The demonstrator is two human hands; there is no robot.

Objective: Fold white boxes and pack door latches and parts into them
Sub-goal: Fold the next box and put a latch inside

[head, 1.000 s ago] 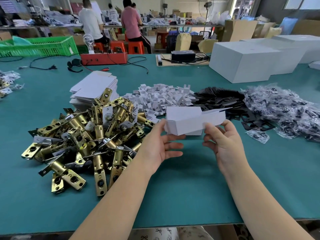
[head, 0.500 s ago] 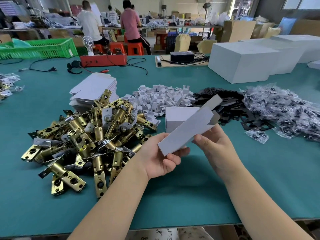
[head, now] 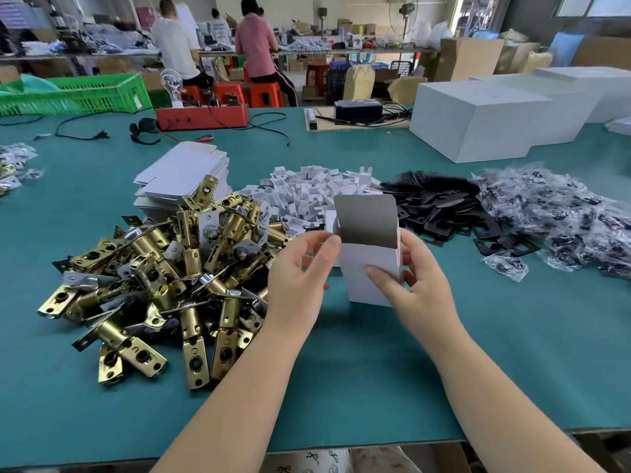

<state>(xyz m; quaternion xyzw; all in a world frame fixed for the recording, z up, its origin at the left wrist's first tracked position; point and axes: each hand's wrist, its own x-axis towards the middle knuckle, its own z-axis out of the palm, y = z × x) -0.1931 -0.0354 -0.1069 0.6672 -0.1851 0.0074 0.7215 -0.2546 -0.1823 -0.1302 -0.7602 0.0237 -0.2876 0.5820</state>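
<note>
A small white box (head: 362,268) stands upright above the green table, its grey-lined top flap raised. My right hand (head: 409,285) grips the box's right side, thumb across its front face. My left hand (head: 300,271) touches the box's upper left edge with thumb and fingers. A heap of brass door latches (head: 164,268) lies to the left. Behind it sits a stack of flat white box blanks (head: 184,175). Small white card inserts (head: 307,192), black plates (head: 440,206) and bagged parts (head: 560,213) are piled behind and to the right.
Big white cartons (head: 478,117) stand at the back right. A red box (head: 201,116) with cables and a green crate (head: 78,93) sit at the back left. People on red stools work at a far table. The table's near edge (head: 341,445) runs just below my forearms.
The box was a flattened blank held slanted between both hands; now it is opened out and upright, with the top flap raised. Both hands shifted to its sides.
</note>
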